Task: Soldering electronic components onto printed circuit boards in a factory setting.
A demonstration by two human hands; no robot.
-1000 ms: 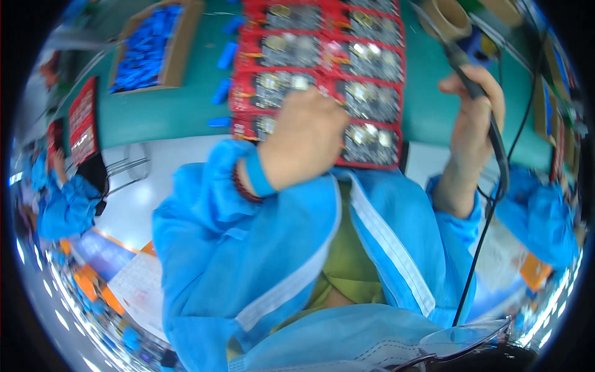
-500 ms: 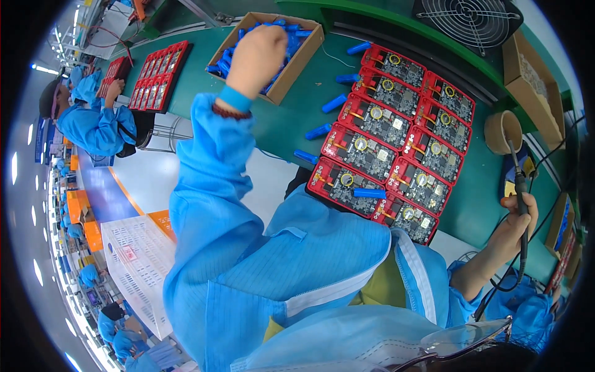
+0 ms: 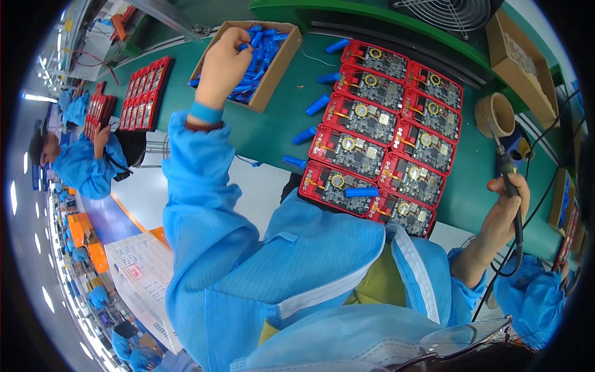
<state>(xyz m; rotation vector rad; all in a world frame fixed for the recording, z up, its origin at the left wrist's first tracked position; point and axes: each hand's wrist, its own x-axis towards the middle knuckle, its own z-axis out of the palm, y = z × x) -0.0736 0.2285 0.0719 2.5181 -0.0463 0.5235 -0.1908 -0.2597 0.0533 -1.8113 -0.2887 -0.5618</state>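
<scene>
A worker's left hand [image 3: 224,65] hung over a cardboard box [image 3: 279,74] of blue cylinders at 11 o'clock, its fingers curled together; whether they had clamped on a cylinder could not be told. At 3 o'clock, the fingers of the right hand [image 3: 505,208] were closed around a soldering iron [image 3: 507,164], held like a pen, probably for control, its tip aimed toward 11 o'clock and a tan cup [image 3: 483,115], well apart from the boards.

Ten red cases [image 3: 385,155] holding circuit boards stood in two columns at 2 o'clock, packed edge to edge, apparently to bring every board within reach. Five loose cylinders [image 3: 304,135] lined their 9 o'clock side, seemingly one to a row, while another cylinder [image 3: 362,192] lay across the left column's nearest board.

The green surface [image 3: 273,133] carried more red cases [image 3: 145,93] at 10 o'clock. Beyond, a fan [image 3: 452,15] stood between 1 and 2 o'clock, a co-worker [image 3: 87,164] in blue sat at 9, and a white printed sheet [image 3: 139,273] showed at 8.
</scene>
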